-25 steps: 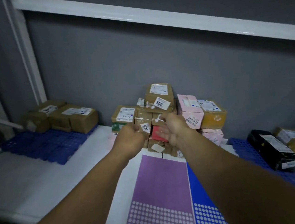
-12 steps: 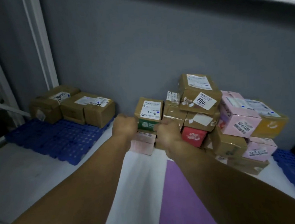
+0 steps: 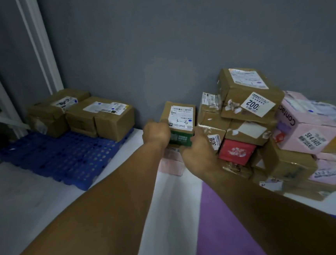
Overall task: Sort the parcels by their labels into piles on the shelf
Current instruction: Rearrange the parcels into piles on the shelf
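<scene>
Landmark = green-sided box (image 3: pixel 180 124), white label on top, handwritten "2-3".

Far L of it: blue pallet (image 3: pixel 62 155) on shelf (image 3: pixel 17 203), carrying brown parcels (image 3: pixel 84 114) w/ labels, against the wall.

L hand (image 3: pixel 157 132) clamped on box's L side; R hand (image 3: pixel 199 154) on its lower R front corner. Both grasping the box.

Directly under box: pink parcel (image 3: pixel 172 164).

Just R of box, touching: mixed heap, brown carton w/ "1002" tag (image 3: pixel 250 97) on top, red box (image 3: pixel 236 152) below, pink cartons (image 3: pixel 307 131) further R.

Below the heap, toward camera: purple sheet (image 3: pixel 223 234).
</scene>
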